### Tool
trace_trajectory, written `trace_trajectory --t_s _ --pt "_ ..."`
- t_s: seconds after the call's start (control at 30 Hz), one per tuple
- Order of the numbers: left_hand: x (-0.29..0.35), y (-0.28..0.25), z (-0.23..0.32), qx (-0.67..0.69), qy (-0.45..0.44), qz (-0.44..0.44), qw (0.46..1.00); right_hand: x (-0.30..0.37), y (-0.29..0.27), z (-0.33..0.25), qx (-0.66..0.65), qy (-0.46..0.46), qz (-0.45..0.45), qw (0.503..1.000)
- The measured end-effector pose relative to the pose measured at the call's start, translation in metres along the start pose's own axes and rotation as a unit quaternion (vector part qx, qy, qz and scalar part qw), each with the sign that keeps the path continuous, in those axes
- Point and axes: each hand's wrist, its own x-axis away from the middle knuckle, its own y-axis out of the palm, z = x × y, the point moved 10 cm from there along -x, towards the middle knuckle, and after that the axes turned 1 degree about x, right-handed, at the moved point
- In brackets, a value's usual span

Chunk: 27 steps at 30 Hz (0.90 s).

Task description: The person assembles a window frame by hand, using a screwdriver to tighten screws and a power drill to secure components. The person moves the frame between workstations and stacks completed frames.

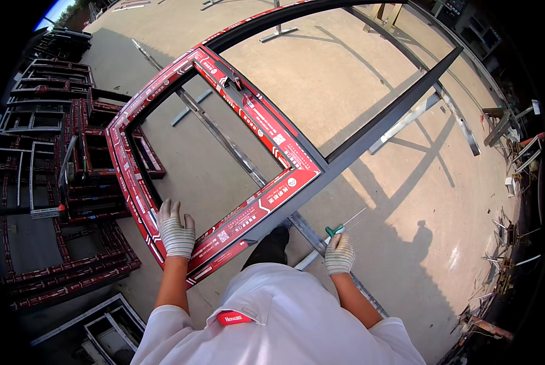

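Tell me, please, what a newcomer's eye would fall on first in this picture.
Most likely the large red-and-black frame, spanning the middle and reaching the top edge, with the person's gloved left grip near its lower-left corner. Next might come the green-handled tool in the right grip, right of the body, then the stacked red frames on the left.

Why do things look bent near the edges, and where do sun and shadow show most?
Head view: fisheye distortion bows straight edges, and black fills the corners; sun brightens the concrete floor at right, where one shadow has a head-and-shoulders outline; the stacked frames at left look darker; the green-handled tool in the right hand reads clearly, though its thin shaft is faint.
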Motion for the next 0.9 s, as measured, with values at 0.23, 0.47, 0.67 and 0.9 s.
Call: trace_trajectory --t_s 0.23,0.47,0.67,0.9 --pt "0.083 -0.016 -0.118 -0.064 -0.290 0.004 0.955 -0.001 -0.007 -0.008 -0.029 -0.025 0.016 0.999" --pt "0.075 -0.026 -0.095 -0.064 -0.375 -0.103 0.919 0.001 -0.014 -0.011 -0.012 -0.024 0.022 0.999" --pt "0.075 -0.031 -0.091 -0.051 -0.377 -0.138 0.914 0.001 -0.011 -0.010 -0.005 -0.028 0.039 0.999" --pt "0.089 -0.017 -0.132 0.098 -0.284 -0.062 0.952 0.001 -0.007 -0.011 0.018 0.013 0.009 1.000"
